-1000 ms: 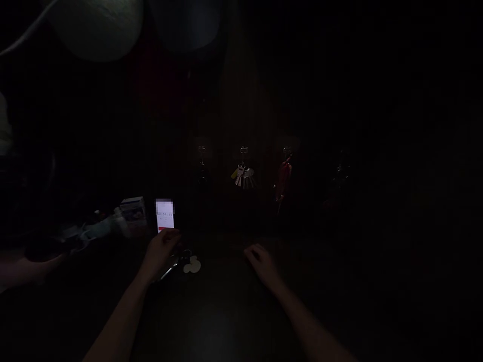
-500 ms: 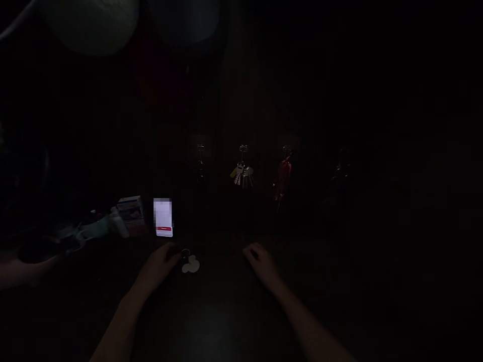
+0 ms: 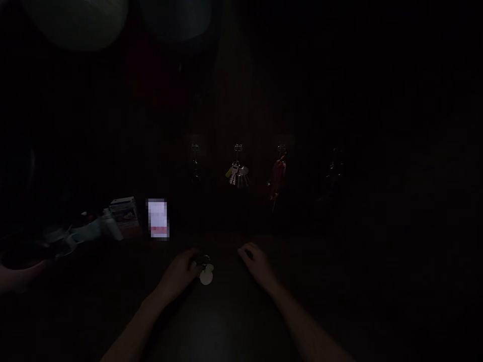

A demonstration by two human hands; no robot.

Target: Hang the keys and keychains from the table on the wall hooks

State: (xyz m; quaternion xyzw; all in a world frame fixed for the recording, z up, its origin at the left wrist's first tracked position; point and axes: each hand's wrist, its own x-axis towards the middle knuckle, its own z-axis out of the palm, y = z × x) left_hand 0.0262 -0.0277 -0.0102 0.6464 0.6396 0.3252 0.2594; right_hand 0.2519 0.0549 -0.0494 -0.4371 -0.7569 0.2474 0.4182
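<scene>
It is very dark all over. My left hand (image 3: 181,274) is closed on a keychain (image 3: 206,275), whose pale rounded tag and metal ring stick out past the fingertips. Whether keys hang from the ring under my fingers is too dim to make out. To the right of it, a short gap away, my right hand (image 3: 256,261) rests on the dark table (image 3: 211,332). Its fingers are loosely curled in, and I see nothing between them.
Behind my hands hang several hooks, one with a bunch of keys (image 3: 237,174) and one with a red strap-like thing (image 3: 278,173). A lit phone screen (image 3: 158,217), a small box (image 3: 125,213) and a white bottle (image 3: 112,224) stand at left. A pinkish curved thing (image 3: 20,276) shows far left.
My left hand has moved right, towards my right hand, and the keychain has come along with its tag turned. My right hand keeps its pose. The whole view has shifted slightly.
</scene>
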